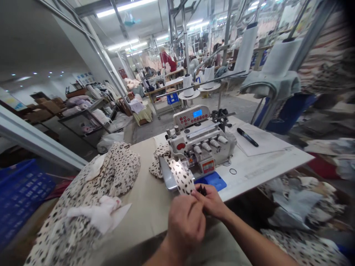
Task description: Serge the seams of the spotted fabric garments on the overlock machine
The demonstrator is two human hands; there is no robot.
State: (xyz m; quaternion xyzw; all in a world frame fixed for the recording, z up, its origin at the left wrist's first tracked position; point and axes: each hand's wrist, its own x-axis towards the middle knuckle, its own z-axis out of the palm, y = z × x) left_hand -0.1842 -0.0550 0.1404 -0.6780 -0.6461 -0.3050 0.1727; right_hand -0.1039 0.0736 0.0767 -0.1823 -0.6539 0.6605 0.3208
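A cream fabric strip with dark spots (183, 179) runs from under the presser area of a white overlock sewing machine (203, 142) down to my hands. My left hand (185, 221) is closed in front of the strip's near end, its fingertips pinched at the edge and partly hidden. Just right of it, my right hand (212, 201) grips the same end between thumb and fingers. A small dark, jagged thing (202, 190) shows at the right fingers; its kind cannot be made out. More of the spotted fabric lies bunched left of the machine's metal plate (169, 177).
A heap of spotted fabric (119, 166) covers the table's left side, with a white scrap (97, 214) on it. A black marker (247, 137) lies on paper at right, near a black ring (233, 171). Thread cones (245, 48) stand behind. A blue basket (22, 195) is at far left.
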